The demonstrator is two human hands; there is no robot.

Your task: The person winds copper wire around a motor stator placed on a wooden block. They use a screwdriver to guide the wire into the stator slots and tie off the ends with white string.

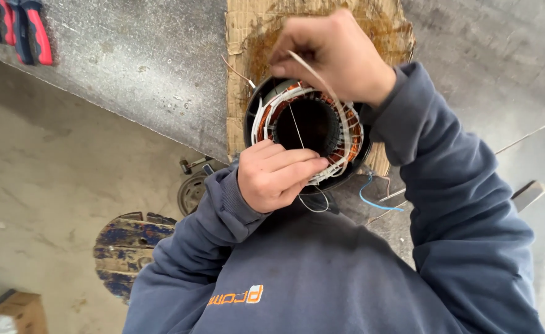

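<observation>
While the fingers of the right hand (328, 52) pinch the top end of a thin white lacing cord (331, 99), the cord curves down from them over the far side of the motor stator (309, 127). The left hand (275, 173) is curled tight on the near rim of the stator, and its fingertips press on the white wrapping there. A thin thread runs straight across the dark hole in the middle, from the top hand toward the bottom hand. I cannot tell if the left fingers also grip that thread.

The stator sits on a piece of brown stained cardboard (238, 74), right at the edge of a grey workbench (142, 68). It is a round metal ring with shiny copper windings (353, 133) packed inside and white cord tied over them.

It looks heavy and hard, so it should stay put when held by its outer black rim. The copper wires look thin and easy to scratch or bend, so pressing on them should be gentle. The cord looks light, bendy and a bit stiff, and it is best held near its end with 2 fingertips.

A blue wire (374, 198) hangs off the near side. Red and blue handled pliers (21, 28) lie far off on the bench. Below on the floor are a blue wooden cable spool (127, 250), a small wheel (192, 192) and a cardboard box (21, 309)
</observation>
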